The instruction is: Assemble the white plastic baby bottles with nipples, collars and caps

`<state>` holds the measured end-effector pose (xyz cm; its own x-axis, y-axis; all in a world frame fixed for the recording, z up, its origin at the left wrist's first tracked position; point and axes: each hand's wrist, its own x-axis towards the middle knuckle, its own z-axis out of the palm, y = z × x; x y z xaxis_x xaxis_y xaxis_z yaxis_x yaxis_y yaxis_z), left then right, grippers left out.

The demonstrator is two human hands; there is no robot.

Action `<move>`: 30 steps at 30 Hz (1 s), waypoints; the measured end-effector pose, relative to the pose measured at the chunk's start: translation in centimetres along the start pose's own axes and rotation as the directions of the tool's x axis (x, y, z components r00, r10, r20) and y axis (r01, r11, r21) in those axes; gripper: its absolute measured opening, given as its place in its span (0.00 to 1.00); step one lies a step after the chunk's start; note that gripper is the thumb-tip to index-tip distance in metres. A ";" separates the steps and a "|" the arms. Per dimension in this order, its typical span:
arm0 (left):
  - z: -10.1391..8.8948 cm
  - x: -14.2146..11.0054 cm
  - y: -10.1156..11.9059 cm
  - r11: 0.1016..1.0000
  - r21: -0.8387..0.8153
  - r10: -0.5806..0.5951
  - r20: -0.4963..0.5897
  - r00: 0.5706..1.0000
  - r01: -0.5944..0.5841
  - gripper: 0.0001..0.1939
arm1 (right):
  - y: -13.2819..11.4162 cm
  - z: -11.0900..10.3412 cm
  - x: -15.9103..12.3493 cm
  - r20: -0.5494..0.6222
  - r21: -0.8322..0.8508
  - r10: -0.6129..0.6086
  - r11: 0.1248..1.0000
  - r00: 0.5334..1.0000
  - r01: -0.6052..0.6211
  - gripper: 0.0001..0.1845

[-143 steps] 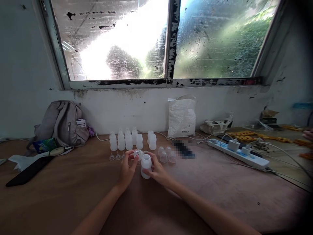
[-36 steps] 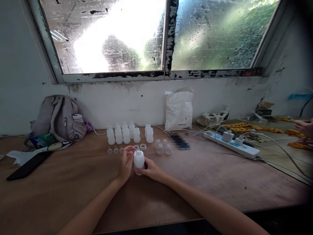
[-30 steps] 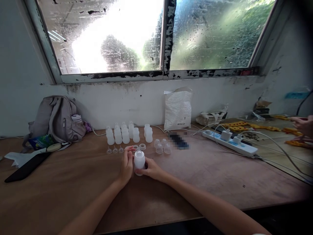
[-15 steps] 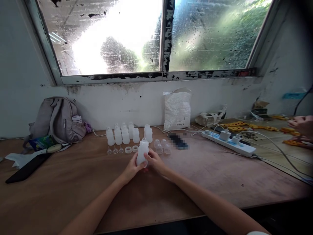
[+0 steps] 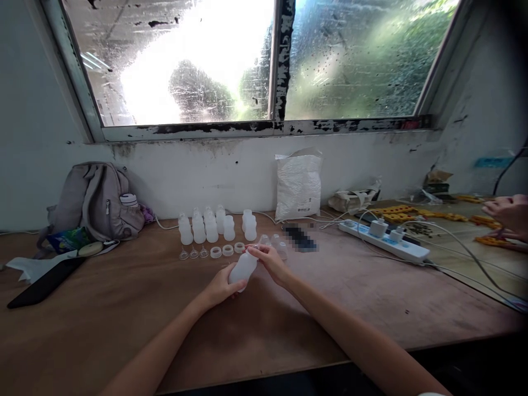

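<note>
A translucent white baby bottle [image 5: 243, 269] is tilted to the right above the table. My left hand [image 5: 220, 286] is closed round its lower body. With bent fingers, my right hand [image 5: 269, 259] grips the bottle's top end, whose fitting is mostly hidden. Behind stand several matching bottles [image 5: 198, 231], some with clear tops on. In front of them lie clear bottle nipples [image 5: 193, 253] and white collar rings [image 5: 228, 251]. Clear dome caps [image 5: 282, 250] sit just behind my right hand, partly covered by it.
A grey backpack [image 5: 97, 201] and a black flat object [image 5: 45, 283] lie at left. A white plastic package [image 5: 298, 187] leans on the wall, a blurred dark object [image 5: 303, 239] before it. At right are a power strip [image 5: 383, 242] with cables and another person's hand [image 5: 505, 212].
The bottle has gone from nearly upright to tilted right. My right hand has moved up from its body to its top, while my left hand keeps hold of the body.
</note>
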<state>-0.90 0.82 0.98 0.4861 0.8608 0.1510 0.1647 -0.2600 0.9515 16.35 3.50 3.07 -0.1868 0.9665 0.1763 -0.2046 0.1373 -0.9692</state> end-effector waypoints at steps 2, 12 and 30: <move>-0.1 -0.1 0.4 0.996 0.073 0.059 -0.077 0.995 -0.053 0.20 | 0.1 0.2 -0.1 -0.059 -0.041 -0.024 0.999 0.998 0.022 0.17; 1.0 -1.6 1.9 0.726 -0.561 -0.107 0.478 0.872 0.397 0.17 | -2.8 2.1 -2.3 0.340 0.217 0.085 0.962 0.937 -0.166 0.16; 2.6 0.3 0.4 0.966 -0.213 -0.143 0.048 0.989 0.150 0.10 | -1.1 2.4 -1.3 0.062 0.278 0.133 0.950 0.989 -0.145 0.07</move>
<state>1.51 -0.17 0.71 0.4981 0.8671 0.0007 0.0492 -0.0291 0.9984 14.54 1.61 4.28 -0.2714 0.9609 0.0559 -0.4341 -0.0704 -0.8981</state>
